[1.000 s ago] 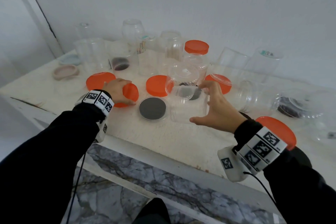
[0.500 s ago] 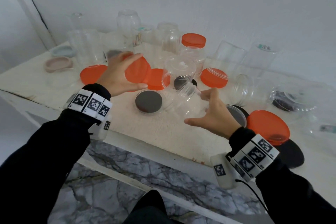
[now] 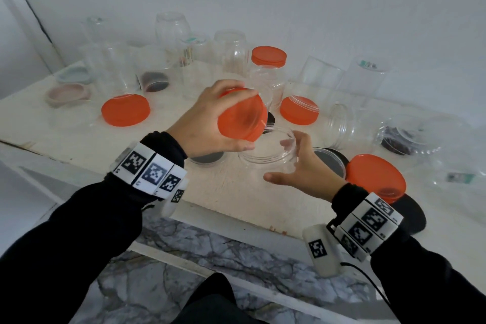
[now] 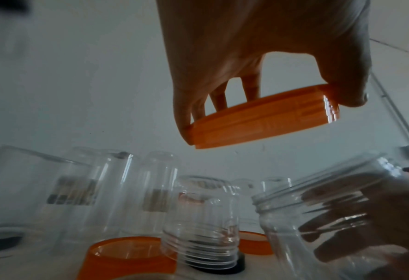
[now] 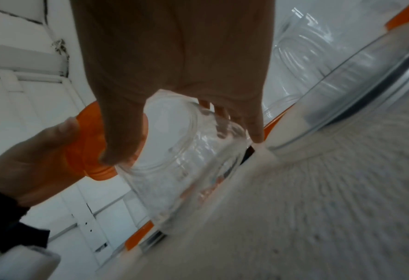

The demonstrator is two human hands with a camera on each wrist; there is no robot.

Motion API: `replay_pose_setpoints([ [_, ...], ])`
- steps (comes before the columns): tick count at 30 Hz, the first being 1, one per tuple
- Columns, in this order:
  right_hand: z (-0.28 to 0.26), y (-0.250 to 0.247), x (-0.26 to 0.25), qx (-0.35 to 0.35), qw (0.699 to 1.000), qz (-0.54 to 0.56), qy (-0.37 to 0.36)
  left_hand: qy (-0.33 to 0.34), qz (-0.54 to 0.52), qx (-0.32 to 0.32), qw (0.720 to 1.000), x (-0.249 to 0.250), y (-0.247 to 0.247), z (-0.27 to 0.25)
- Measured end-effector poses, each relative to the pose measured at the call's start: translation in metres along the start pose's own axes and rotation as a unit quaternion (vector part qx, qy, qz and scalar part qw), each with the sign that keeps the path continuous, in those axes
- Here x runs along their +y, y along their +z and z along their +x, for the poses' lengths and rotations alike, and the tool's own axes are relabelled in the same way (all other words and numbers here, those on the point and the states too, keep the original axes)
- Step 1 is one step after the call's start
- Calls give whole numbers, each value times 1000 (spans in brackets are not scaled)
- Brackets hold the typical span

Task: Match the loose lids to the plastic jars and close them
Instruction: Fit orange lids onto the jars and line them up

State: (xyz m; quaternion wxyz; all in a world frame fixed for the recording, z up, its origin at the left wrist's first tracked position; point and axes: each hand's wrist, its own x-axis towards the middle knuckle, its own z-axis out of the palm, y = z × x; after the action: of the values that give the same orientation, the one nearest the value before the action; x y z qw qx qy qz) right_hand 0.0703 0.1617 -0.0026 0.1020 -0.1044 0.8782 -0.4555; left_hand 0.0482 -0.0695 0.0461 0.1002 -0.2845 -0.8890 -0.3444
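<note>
My left hand (image 3: 210,123) grips an orange lid (image 3: 242,117) by its rim, tilted, in the air just left of and above a clear plastic jar (image 3: 268,147). My right hand (image 3: 302,166) holds that jar from the right, mouth up and leaning toward the lid. In the left wrist view the orange lid (image 4: 263,117) hangs from my fingers above the jar's threaded mouth (image 4: 318,189). In the right wrist view my thumb and fingers wrap the clear jar (image 5: 186,161), with the orange lid (image 5: 86,151) behind it.
Several empty clear jars (image 3: 231,52) crowd the back of the white table (image 3: 223,192), one capped orange (image 3: 268,56). Loose orange lids (image 3: 125,110) (image 3: 299,110) (image 3: 376,179) and black lids (image 3: 328,160) lie around. A jar (image 3: 342,123) lies on its side at right.
My left hand lifted the orange lid off the table and carried it right, next to the jar. My right hand raised the jar and turned its mouth up.
</note>
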Motion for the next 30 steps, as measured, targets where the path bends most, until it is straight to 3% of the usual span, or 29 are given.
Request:
replay_pose_setpoints([
  [8, 6, -1, 7, 14, 1000, 5, 27, 38, 3, -52, 998, 10, 20, 13],
  [18, 12, -1, 17, -17, 999, 24, 20, 15, 44, -208, 977, 21, 31, 26],
  [30, 14, -4, 14, -12, 1000, 1, 18, 52, 62, -248, 965, 16, 39, 38],
])
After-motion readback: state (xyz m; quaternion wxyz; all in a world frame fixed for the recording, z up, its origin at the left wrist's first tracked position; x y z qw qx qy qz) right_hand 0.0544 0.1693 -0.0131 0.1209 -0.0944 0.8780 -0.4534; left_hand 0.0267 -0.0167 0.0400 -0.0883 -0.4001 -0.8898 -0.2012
